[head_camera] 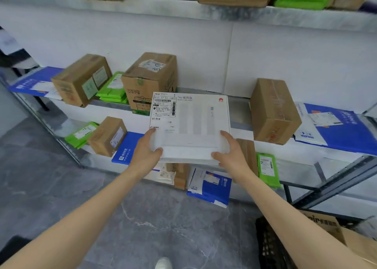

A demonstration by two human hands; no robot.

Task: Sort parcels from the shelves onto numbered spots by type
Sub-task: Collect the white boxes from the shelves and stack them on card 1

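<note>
A flat white box [191,121] with a shipping label at its top left and a red logo at its top right is held level in front of the middle shelf [240,124]. My left hand [145,152] grips its near left corner, thumb on top. My right hand [230,150] grips its near right corner the same way. On the shelves lie brown cartons [81,79], green mailer bags [113,89] and blue envelopes [342,130].
A tall carton [151,81] stands just behind the white box, another carton [273,111] to its right. The lower shelf holds a small carton [108,136], green bags [267,168] and blue envelopes [210,185]. A black crate [271,246] and an open carton [346,238] sit at the bottom right. The floor is grey stone.
</note>
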